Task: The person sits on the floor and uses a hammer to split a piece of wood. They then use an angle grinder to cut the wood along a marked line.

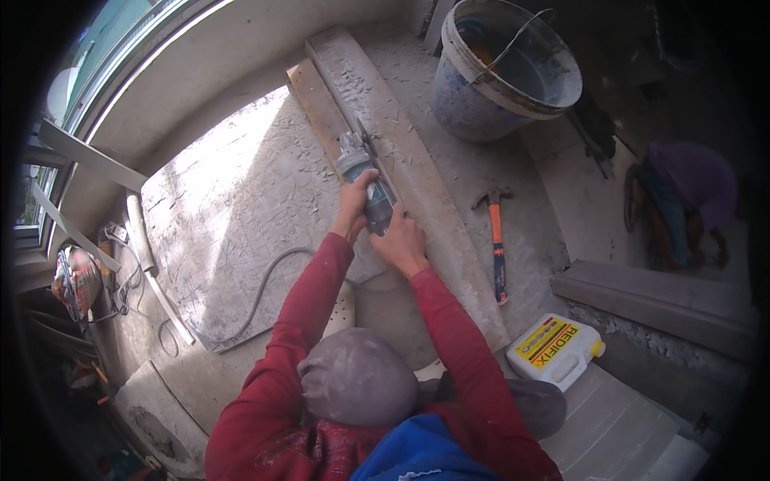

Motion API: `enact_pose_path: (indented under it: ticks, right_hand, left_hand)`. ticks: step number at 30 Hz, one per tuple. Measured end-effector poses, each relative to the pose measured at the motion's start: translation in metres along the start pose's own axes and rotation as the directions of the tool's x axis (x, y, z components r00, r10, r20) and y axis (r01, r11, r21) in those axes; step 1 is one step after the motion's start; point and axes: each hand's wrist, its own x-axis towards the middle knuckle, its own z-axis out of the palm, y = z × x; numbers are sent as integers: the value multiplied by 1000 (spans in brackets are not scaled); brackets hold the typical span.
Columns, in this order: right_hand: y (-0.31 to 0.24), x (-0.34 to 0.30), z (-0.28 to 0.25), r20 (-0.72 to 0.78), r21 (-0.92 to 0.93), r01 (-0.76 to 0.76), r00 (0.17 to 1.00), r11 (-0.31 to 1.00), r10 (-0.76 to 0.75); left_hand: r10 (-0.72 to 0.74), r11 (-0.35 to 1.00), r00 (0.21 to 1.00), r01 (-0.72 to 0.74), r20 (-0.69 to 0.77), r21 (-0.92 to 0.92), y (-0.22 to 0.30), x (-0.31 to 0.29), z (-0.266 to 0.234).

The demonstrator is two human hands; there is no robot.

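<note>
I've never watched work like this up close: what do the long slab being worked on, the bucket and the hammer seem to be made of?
Long slab: probably stone or concrete; grey, matte, dusty, strewn with chips.
Bucket: apparently plastic, crusted with dried grey splashes, with a thin wire handle.
Hammer: dark head that looks like metal; orange handle, possibly plastic or rubber-coated.

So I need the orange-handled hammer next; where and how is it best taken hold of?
Take the orange-handled steel hammer by the blue grip end of its handle, the end toward the white plastic jug. It lies flat on the dusty concrete floor, head away, so come from above at that near end; nothing crowds it.
</note>
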Motion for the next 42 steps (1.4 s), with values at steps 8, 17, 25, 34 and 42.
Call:
enact_pose_path:
  ticks: [8,17,25,34,42]
  right_hand:
    - [4,-5,-1,-3,2,17,1000,1000,-17]
    - [7,-10,-2,3,17,18,1000,1000,-18]
    - [6,-10,-2,5,18,14,1000,1000,-14]
    - [2,-5,-3,15,0,5,1000,1000,-5]
    - [-1,-1,-4,6,-7,15,1000,1000,-15]
  left_hand:
    - [27,999,1000,-27,5,-18,0,-11,5]
    - [27,1000,1000,-27,-4,-3,-6,-14,4]
    - [35,999,999,-35,5,1,-11,-8,1]
    - [11,1000,1000,-11,7,-15,-7,-5,1]
    - [-44,999,999,44,-4,-17,-8,11,-4]
